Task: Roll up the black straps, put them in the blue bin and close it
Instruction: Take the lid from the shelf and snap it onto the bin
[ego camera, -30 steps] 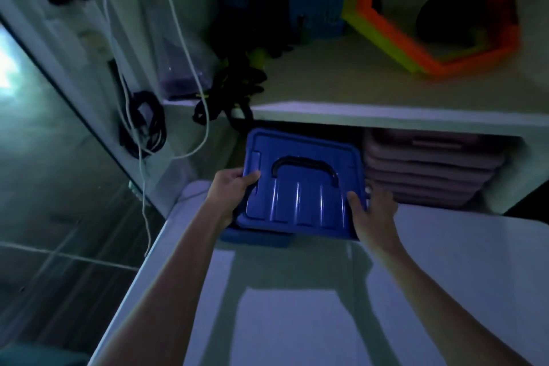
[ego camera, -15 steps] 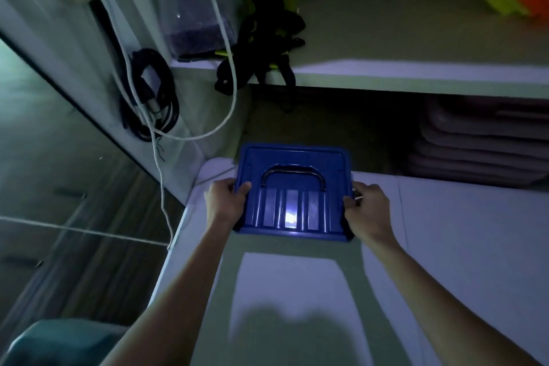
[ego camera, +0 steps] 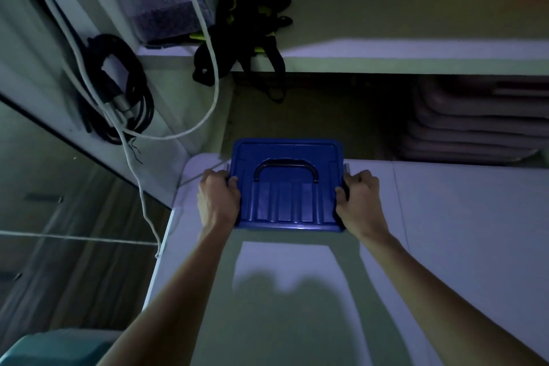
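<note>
The blue bin sits near the far left corner of the white table, its lid on top with a dark handle lying flat. My left hand grips the bin's left side with the thumb over the lid edge. My right hand grips the right side at the latch. The inside of the bin is hidden by the lid. A tangle of black straps with yellow-green bits lies on the upper shelf and hangs over its front edge.
A white shelf board runs above the table. Stacked pale trays sit under it at right. A coiled black cable and a white cord hang on the left wall. A teal object is at bottom left.
The lid went from tilted over the bin to flat on it. Both hands shifted from the lid's edges to the bin's sides. The view tipped downward.
</note>
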